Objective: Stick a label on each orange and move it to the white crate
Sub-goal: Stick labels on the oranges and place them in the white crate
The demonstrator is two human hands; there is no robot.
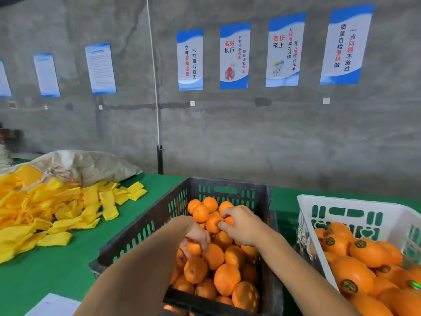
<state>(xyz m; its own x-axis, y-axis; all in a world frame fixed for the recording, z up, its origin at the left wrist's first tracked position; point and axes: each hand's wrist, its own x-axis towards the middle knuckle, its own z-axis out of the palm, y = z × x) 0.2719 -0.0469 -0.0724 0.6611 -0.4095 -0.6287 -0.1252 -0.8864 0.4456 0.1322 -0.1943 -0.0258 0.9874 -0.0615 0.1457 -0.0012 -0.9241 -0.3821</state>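
1. The left hand point(195, 239) curls round a small orange point(194, 248) low in the dark crate point(145, 226).
2. The right hand point(241, 224) pinches another orange point(228, 220) farther back.
3. Lift each one clear before labelling.
4. Round fruit has no long axis; their stem ends are hidden.
5. The white crate point(355, 202) stands to the right on the bench point(57, 270).

Grey concrete wall point(227, 133) behind, patchy and cracked. Seven blue-and-white posters point(234, 55) in a row — Chinese text on the four at right. White cord point(153, 74) down to a black post point(160, 159). Small white squares point(192, 103) lower down — switches or sockets, unclear. Green table point(57, 265) below.
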